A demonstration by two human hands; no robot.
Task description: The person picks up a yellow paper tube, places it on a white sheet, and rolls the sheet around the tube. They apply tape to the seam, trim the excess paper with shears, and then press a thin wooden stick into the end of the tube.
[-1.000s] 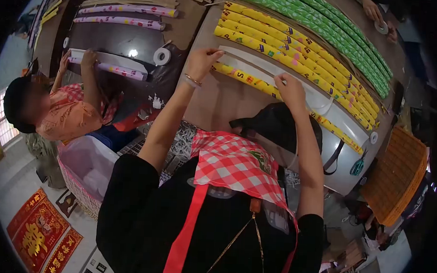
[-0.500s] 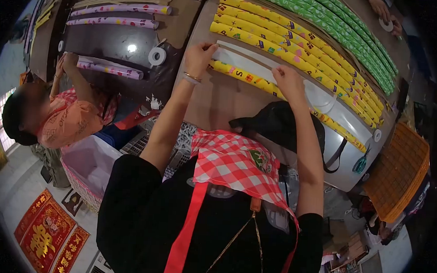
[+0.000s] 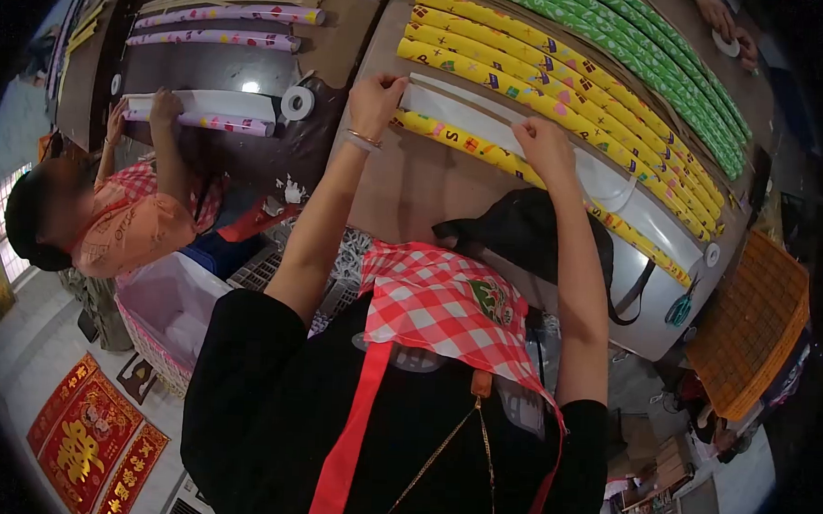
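left hand (image 3: 376,97): fingers are closing on the near end of a white paper strip (image 3: 491,127), pinching its corner against the tabletop (image 3: 414,188).
right hand (image 3: 547,148): fingers are pressing down together on the same strip farther along, clamping it flat.
strip: it is lying on the brown tabletop between two yellow patterned tubes, its long axis running from upper left to lower right, the near end pointing toward the left hand.
yellow tube (image 3: 462,142): it is lying just below the strip and parallel to it; small coloured marks are showing, one reading like the letter "s", the rest too small to read.
row of yellow tubes (image 3: 566,85): they are lying side by side above the strip, all on the same slant.
green tubes (image 3: 659,61): they are lying beyond the yellow ones, parallel.
black bag (image 3: 523,230): it is sitting at the tabletop's near edge, under the right forearm.
co-worker (image 3: 110,216): a person at the left is holding a white sheet around a pink tube (image 3: 207,110), a tape roll (image 3: 297,103) lying nearby.
floor: red banners (image 3: 82,436) with gold characters are lying at lower left.
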